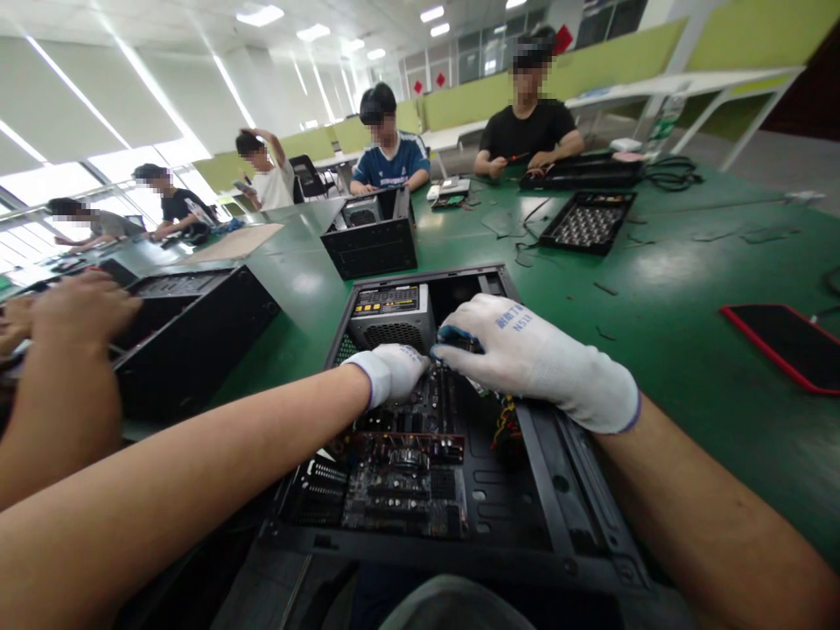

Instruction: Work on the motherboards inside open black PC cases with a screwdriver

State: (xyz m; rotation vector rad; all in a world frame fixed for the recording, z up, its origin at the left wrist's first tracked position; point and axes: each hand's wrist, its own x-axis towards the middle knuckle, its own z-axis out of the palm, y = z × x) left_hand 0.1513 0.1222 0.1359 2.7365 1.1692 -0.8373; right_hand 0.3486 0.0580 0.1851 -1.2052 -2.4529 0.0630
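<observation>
Presently both gloved hands are inside the open computer case (577, 490), which lies on its side on the green surface (656, 297) directly in front of the person. The right hand (535, 359) reaches in from the right, its fingers (459, 354) closed around a blue-handled tool (454, 335) at the far end of the motherboard (407, 494), just near of the power supply unit (390, 311). The tool's tip is hidden behind the hands, so its point of contact cannot be confirmed. The left hand (392, 372) is curled, knuckles up, and rests on the board just left of the tool. Whether it grips anything cannot be told. A bundle of coloured wires (504, 422) lies loose beside the right wrist, near the case's right wall. In my judgement the work is best done with the left hand bracing close to the tool, and with the tool held square to its seat and pressed only lightly, since a slip would land on exposed board components. The wires ought to be held clear of the working point, as they sit close enough to snag. On the left, a co-worker's hand (82, 306) rests on a second black case (197, 328), apart from this one and not interfering.
</observation>
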